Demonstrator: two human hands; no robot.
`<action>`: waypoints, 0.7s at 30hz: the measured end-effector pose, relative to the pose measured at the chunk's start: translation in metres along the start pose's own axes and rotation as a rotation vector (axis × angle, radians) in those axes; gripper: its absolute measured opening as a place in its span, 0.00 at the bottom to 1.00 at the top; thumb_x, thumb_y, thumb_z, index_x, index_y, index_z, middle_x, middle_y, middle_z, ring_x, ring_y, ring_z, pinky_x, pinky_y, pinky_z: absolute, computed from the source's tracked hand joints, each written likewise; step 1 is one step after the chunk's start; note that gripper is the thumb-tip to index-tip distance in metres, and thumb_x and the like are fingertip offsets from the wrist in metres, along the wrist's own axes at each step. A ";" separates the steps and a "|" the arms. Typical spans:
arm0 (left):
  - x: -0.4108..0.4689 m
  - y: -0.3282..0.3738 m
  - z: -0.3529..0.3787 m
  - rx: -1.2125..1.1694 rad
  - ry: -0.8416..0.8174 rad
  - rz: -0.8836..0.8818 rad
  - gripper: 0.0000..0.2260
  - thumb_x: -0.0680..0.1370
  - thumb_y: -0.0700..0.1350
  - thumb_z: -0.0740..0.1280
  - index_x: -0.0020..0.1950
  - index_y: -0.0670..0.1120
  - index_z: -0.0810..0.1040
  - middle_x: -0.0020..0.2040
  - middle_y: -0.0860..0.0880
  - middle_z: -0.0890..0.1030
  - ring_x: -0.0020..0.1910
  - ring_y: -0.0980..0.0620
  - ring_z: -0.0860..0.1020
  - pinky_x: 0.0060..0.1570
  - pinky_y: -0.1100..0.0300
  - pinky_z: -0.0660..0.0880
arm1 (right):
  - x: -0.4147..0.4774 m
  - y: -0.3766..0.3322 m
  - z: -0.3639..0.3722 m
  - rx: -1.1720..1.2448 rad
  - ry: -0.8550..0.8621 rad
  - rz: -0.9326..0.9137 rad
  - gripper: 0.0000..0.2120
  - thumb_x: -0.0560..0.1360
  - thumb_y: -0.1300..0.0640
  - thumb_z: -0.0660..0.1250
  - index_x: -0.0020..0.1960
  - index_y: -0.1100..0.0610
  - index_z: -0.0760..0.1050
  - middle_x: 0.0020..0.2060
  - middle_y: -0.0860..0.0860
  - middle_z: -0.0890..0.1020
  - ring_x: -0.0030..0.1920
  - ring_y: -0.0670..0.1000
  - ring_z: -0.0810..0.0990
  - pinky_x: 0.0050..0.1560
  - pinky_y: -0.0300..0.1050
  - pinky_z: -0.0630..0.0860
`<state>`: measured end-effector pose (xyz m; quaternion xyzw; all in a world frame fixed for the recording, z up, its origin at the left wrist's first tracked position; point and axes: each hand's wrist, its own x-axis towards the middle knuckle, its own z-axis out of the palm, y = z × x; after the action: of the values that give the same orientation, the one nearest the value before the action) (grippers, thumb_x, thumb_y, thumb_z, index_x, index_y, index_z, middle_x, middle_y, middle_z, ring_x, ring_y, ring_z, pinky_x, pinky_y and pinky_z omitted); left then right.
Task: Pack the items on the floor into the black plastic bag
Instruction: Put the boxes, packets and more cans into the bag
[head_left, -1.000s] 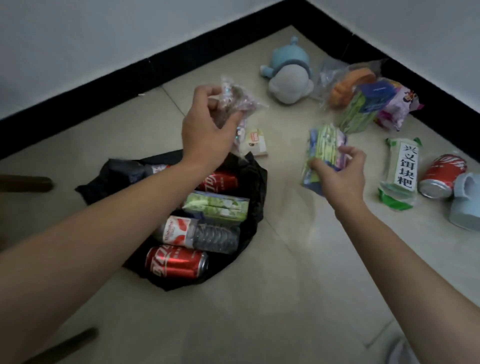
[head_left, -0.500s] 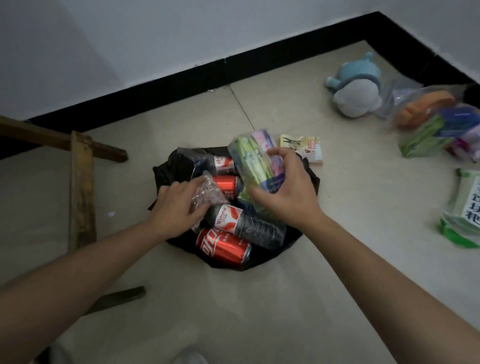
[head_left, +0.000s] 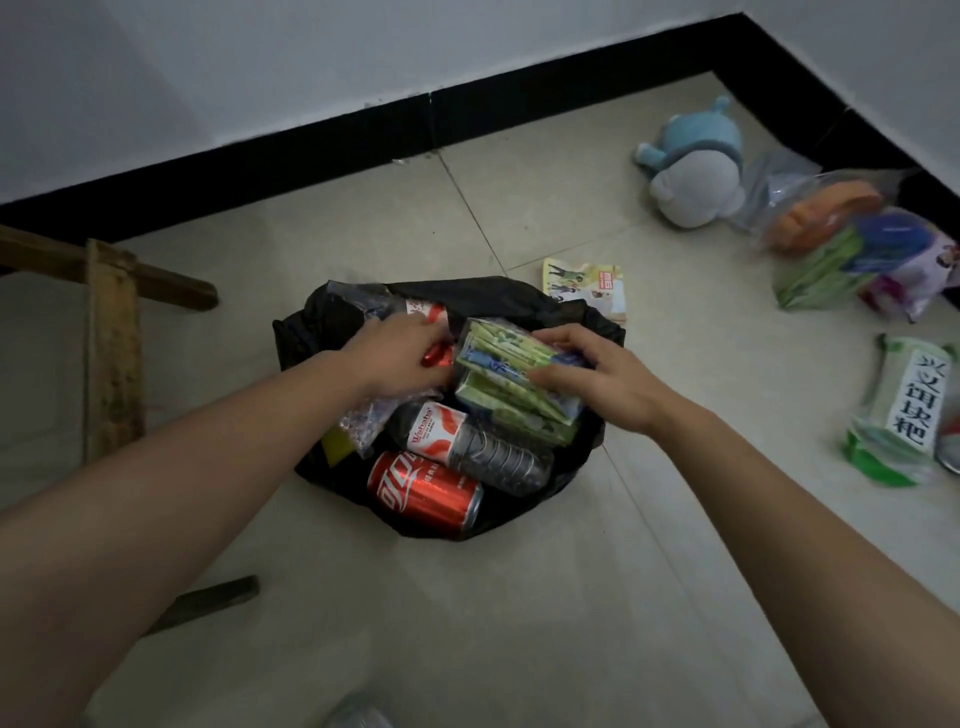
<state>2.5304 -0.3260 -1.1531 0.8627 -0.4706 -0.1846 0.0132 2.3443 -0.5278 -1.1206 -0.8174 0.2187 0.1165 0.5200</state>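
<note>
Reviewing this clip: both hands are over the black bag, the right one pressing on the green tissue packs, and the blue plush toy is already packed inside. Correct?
Not quite. In the head view the blue plush toy lies on the floor near the wall corner, outside the black bag. The rest holds: left hand and right hand are over it, right on the green tissue packs.

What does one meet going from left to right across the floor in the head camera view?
Wooden frame → black plastic bag → small booklet → blue and grey plush toy → white and green packet with Chinese characters.
</note>
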 end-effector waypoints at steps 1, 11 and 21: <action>0.002 0.000 0.004 0.046 -0.038 -0.007 0.27 0.77 0.64 0.61 0.72 0.53 0.67 0.67 0.46 0.73 0.66 0.43 0.71 0.64 0.42 0.67 | 0.001 0.001 -0.005 0.009 -0.026 0.010 0.21 0.74 0.42 0.70 0.66 0.39 0.73 0.58 0.43 0.79 0.56 0.46 0.79 0.56 0.44 0.75; -0.001 -0.008 0.013 0.164 0.056 -0.076 0.28 0.78 0.67 0.55 0.76 0.56 0.61 0.71 0.48 0.71 0.68 0.44 0.68 0.65 0.44 0.65 | 0.017 0.000 0.002 -0.409 -0.091 0.003 0.21 0.81 0.45 0.52 0.71 0.46 0.71 0.64 0.51 0.77 0.62 0.53 0.73 0.61 0.48 0.69; 0.001 -0.006 0.008 0.162 0.075 -0.203 0.29 0.79 0.67 0.54 0.76 0.53 0.63 0.69 0.44 0.72 0.67 0.42 0.70 0.66 0.43 0.65 | 0.030 0.022 0.059 -0.743 0.225 0.112 0.29 0.81 0.36 0.43 0.66 0.53 0.70 0.57 0.58 0.78 0.58 0.61 0.75 0.55 0.54 0.71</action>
<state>2.5331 -0.3222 -1.1625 0.9104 -0.3935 -0.1139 -0.0579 2.3622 -0.4897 -1.1757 -0.9444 0.2618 0.1256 0.1542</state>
